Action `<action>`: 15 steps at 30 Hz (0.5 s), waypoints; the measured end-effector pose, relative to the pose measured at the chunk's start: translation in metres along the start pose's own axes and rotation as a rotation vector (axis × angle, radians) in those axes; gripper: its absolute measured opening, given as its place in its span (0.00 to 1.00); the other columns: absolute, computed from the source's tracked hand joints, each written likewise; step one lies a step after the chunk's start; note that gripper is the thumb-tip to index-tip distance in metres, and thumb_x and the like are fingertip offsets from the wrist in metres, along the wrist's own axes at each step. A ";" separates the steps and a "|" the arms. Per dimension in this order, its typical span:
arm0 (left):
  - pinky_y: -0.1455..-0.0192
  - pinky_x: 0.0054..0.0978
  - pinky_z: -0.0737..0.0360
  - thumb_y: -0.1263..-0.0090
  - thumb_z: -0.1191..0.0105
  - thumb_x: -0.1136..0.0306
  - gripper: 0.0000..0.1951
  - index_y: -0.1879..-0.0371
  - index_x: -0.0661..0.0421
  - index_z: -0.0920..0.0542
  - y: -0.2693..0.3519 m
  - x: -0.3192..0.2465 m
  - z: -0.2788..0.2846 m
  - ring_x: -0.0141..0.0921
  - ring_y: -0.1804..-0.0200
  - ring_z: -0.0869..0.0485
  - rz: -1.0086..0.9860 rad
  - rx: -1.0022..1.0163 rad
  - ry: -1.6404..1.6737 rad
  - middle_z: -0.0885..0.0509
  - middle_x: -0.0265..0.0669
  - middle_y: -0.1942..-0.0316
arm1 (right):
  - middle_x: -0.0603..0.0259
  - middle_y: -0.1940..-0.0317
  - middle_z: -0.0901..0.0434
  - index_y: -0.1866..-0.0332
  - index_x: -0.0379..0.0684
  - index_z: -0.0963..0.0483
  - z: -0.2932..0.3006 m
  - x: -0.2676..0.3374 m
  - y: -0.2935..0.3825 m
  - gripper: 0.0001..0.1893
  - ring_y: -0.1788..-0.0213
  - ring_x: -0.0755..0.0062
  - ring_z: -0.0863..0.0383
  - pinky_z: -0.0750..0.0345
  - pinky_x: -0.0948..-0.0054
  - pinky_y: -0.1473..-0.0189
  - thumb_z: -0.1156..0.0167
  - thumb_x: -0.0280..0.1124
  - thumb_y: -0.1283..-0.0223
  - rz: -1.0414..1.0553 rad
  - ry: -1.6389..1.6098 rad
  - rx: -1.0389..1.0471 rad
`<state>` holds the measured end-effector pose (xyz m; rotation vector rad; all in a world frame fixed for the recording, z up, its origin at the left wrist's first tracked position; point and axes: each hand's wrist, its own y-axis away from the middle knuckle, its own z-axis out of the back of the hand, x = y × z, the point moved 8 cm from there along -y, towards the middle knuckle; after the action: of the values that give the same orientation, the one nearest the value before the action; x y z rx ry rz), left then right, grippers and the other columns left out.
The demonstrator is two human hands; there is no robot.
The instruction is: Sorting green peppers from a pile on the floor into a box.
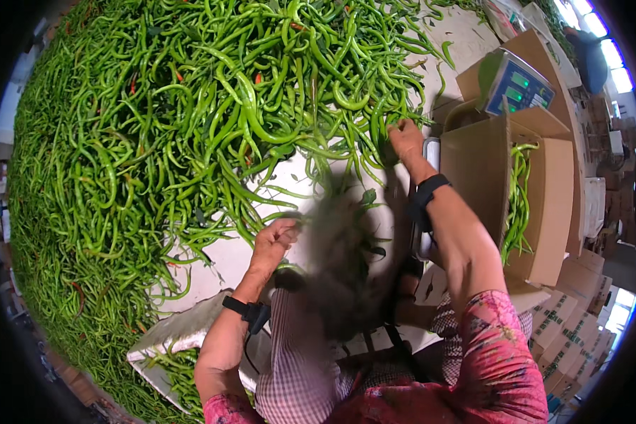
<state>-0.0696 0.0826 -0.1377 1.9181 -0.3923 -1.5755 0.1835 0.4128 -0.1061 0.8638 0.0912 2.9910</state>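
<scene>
A large heap of long green chili peppers [191, 122] spreads before me, with a few red ones among them. My right hand [407, 140] is at the heap's right edge, its curled fingertips against green peppers; whether it grips any is hidden. Lower and to the left, my left hand [273, 245] hovers over the pale floor [233, 265] with bent fingers. A green pepper [281, 214] lies just beyond its fingertips, and I cannot tell whether the fingers hold it. A dark blur between my arms covers part of the floor.
On the right stands an open cardboard box [548, 212] with green peppers [518, 196] inside. Behind it is a digital scale display [520, 85] with lit readouts. A white foam box [177, 323] with peppers lies at lower left. Stacked cartons [572, 328] stand at far right.
</scene>
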 end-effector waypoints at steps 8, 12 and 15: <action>0.48 0.27 0.22 0.33 0.49 0.77 0.16 0.46 0.63 0.24 -0.068 -0.075 -0.040 0.31 0.52 0.18 -0.534 0.006 -0.416 0.17 0.44 0.52 | 0.36 0.49 0.24 0.46 0.28 0.29 -0.011 -0.030 -0.093 0.44 0.43 0.42 0.26 0.29 0.58 0.40 0.37 0.65 0.53 0.006 0.264 0.113; 0.43 0.32 0.24 0.35 0.47 0.74 0.19 0.45 0.65 0.26 -0.119 -0.130 -0.089 0.41 0.47 0.19 -0.485 0.081 -0.407 0.20 0.49 0.48 | 0.33 0.41 0.29 0.38 0.25 0.37 -0.022 -0.052 -0.107 0.54 0.37 0.44 0.29 0.33 0.61 0.35 0.35 0.68 0.57 -0.100 0.233 0.289; 0.39 0.39 0.27 0.39 0.45 0.72 0.24 0.43 0.67 0.29 -0.161 -0.147 -0.113 0.48 0.44 0.22 -0.792 -0.104 -0.577 0.22 0.55 0.48 | 0.34 0.38 0.31 0.33 0.21 0.44 -0.041 -0.059 -0.112 0.59 0.36 0.50 0.29 0.32 0.65 0.35 0.31 0.64 0.58 -0.105 -0.100 0.332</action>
<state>-0.0222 0.3221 -0.1138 1.5781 0.2743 -2.6072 0.2125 0.5199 -0.1797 0.9971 0.6248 2.8714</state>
